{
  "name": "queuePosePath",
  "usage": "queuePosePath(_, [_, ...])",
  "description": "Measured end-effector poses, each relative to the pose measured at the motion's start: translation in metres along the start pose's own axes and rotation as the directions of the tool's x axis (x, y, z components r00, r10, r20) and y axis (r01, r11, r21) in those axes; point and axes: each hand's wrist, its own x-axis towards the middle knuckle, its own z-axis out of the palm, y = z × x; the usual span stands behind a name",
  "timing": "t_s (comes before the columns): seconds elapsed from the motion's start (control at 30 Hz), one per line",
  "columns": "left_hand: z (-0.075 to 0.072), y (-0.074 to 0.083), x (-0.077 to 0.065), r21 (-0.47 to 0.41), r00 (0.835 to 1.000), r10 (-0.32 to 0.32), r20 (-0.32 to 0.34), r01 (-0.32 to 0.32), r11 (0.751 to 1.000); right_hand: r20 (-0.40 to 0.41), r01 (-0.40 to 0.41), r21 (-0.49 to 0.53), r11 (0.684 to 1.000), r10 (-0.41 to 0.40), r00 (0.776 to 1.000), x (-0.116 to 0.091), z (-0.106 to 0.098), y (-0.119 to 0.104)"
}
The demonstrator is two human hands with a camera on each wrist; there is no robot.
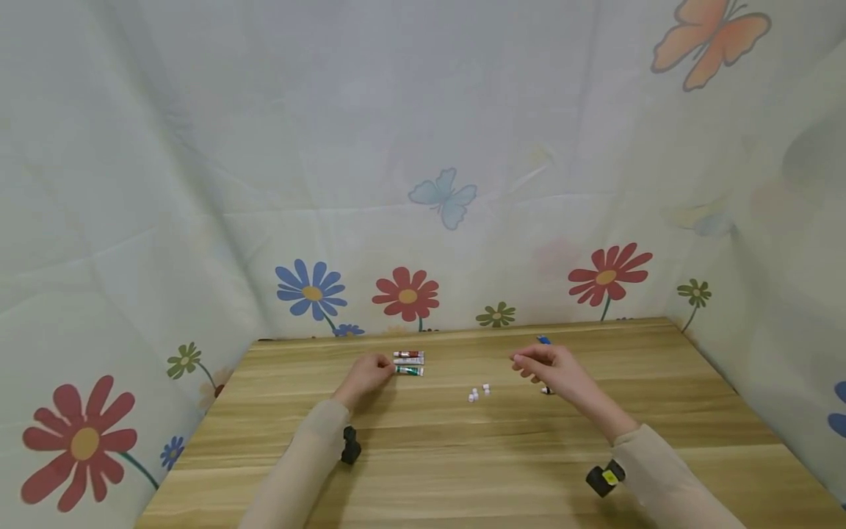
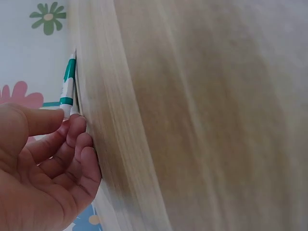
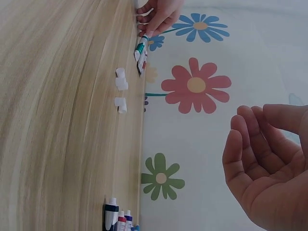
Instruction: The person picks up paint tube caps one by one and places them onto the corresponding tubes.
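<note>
My left hand (image 1: 367, 376) pinches the white end of a green-and-white paint tube (image 2: 68, 86) between thumb and index finger. In the head view, this tube lies nearest me in a short stack of tubes, beside a white one (image 1: 410, 361) and a red one (image 1: 408, 354). Raised above the table on the right is my right hand (image 1: 551, 367), its fingers loosely bent and nothing visible between them. Below it, partly hidden, are more tubes: a dark one (image 3: 110, 216), a red one (image 3: 121, 221) and a blue one (image 3: 128, 219).
Several small white caps (image 1: 474, 394) lie on the wooden table (image 1: 436, 455) between the hands. A flower-printed cloth (image 1: 357, 147) hangs behind the table's far edge and along both sides.
</note>
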Motion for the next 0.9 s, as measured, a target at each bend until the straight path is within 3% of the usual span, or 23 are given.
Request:
queuePosePath(0.3, [-0.003, -0.004, 0.004, -0.024, 1.0, 0.011, 0.023, -0.01, 1.0, 0.002, -0.011, 0.007, 1.0, 0.011, 1.0, 0.0, -0.002, 0.0])
queuePosePath(0.43, [-0.002, -0.003, 0.003, -0.032, 0.998, -0.05, 0.023, 0.051, 0.998, 0.001, -0.007, 0.009, 1.0, 0.007, 1.0, 0.001, -0.002, 0.002])
queuePosePath(0.6, [-0.001, 0.001, 0.001, -0.012, 0.997, -0.076, 0.003, 0.076, 0.997, 0.009, -0.002, 0.0, 1.0, 0.002, 1.0, 0.001, -0.005, 0.004])
queuePosePath(0.9, [0.001, -0.002, 0.003, -0.013, 0.999, -0.035, 0.001, 0.035, 0.999, 0.012, -0.009, 0.011, 1.0, 0.009, 1.0, -0.001, -0.011, 0.01])
